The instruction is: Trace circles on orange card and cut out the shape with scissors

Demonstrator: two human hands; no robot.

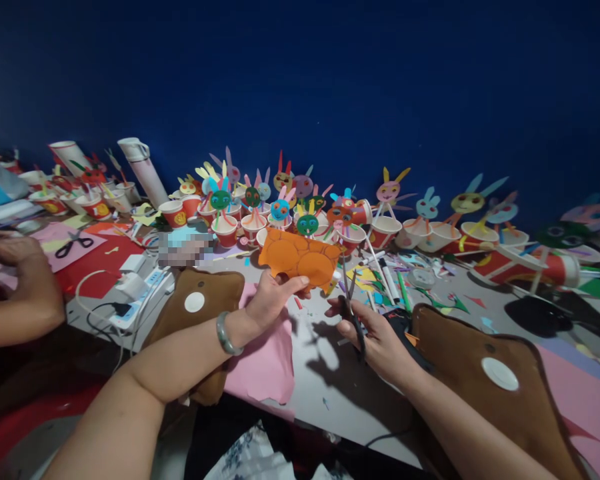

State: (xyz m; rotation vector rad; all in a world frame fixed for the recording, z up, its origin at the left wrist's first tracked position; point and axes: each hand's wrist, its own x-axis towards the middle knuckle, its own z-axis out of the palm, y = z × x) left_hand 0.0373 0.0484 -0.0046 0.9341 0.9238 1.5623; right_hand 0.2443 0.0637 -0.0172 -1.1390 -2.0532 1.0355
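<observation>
Between the thumb and fingers of my left hand [275, 298] is a sheet of orange paper [300, 259], held up above the table. Circles are drawn on it in dark line, and its lower edge is cut in curves. My right hand [375, 333] grips a pair of dark-handled scissors [350, 300], blades pointing up and parted, just right of the paper. Whether a blade touches the paper's right edge I cannot tell. Pink paper [263, 363] lies on the table below my left hand.
Paper cups with rabbit-face figures [221, 200] line the back. Brown pads [490, 373] lie on both sides. A power strip [143, 300], a flask [143, 170], markers [389, 280] and paper scraps stand about. At left, another person's hand [10, 250] is near other scissors [74, 244].
</observation>
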